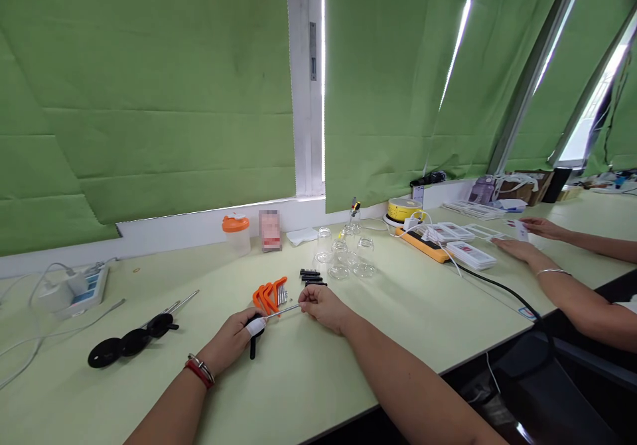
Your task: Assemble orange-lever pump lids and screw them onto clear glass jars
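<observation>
My left hand (239,339), with a white wrap on one finger, is closed around a black-handled tool with a thin metal shaft (283,311). Its black handle shows partly below the fingers. At the shaft's far end, the fingertips of my right hand (321,306) are pinched together; whether a small part sits between them is hidden. Just beyond the shaft lie several orange-handled pieces (269,296) with thin metal ends. Several black comb-like pieces (311,276) rest behind my right hand. To the left are several black round-handled tools (134,342) with metal shafts.
Upturned clear glasses (340,262) stand behind the black pieces. An orange-lidded cup (236,235) is near the wall. A white power strip (82,289) with cables lies left, an orange power strip (423,245) right. A co-worker's hands (517,249) handle cards at far right.
</observation>
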A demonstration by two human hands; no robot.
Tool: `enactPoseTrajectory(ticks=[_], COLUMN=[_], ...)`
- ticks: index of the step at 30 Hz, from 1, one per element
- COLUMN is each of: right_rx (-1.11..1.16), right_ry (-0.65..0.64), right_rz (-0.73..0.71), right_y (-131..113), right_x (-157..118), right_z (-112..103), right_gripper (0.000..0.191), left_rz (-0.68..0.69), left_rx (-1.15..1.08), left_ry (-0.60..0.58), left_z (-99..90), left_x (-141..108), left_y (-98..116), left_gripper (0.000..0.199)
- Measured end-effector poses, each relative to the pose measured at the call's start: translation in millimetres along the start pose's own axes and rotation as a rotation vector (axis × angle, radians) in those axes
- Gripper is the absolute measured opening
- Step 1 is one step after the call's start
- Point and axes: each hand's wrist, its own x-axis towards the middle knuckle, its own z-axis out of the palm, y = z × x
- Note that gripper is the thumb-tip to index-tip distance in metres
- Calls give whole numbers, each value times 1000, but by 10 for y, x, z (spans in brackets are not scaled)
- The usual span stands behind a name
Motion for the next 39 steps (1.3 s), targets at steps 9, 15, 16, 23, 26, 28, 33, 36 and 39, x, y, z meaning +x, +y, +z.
enactPoseTrajectory(ticks=[9,15,16,23,26,28,33,36,39], right_rx=[-97,-122,-121,-104,-145,-157,-160,-157,-162], right_ry=[-2,-15,-17,-19,-19,-18,-30,-27,-12], right_rz=[34,30,33,5,-6,-2,-3,6,3], right_y=[30,90,96,96,112,122,128,117,95], right_x=[7,35,40,28,32,43,64,57,34], right_z=[7,-2,-2,-7,-9,-6,11,15,10], right_gripper=[8,19,20,12,13,18,27,28,21], left_rz=[-2,-6,-4,6,6,-3,9,9,4], left_rx=[18,-6,-3,7,1,-3,0,-4,-3], left_ry=[6,4,4,7,4,3,8,8,6], left_z=[0,8,8,6,11,14,7,2,-2], left_x=[15,11,9,18,24,22,16,21,23], left_y=[-8,-47,-50,-26,-29,-33,-35,-35,-31], left_gripper=[36,35,35,36,36,35,34,33,33])
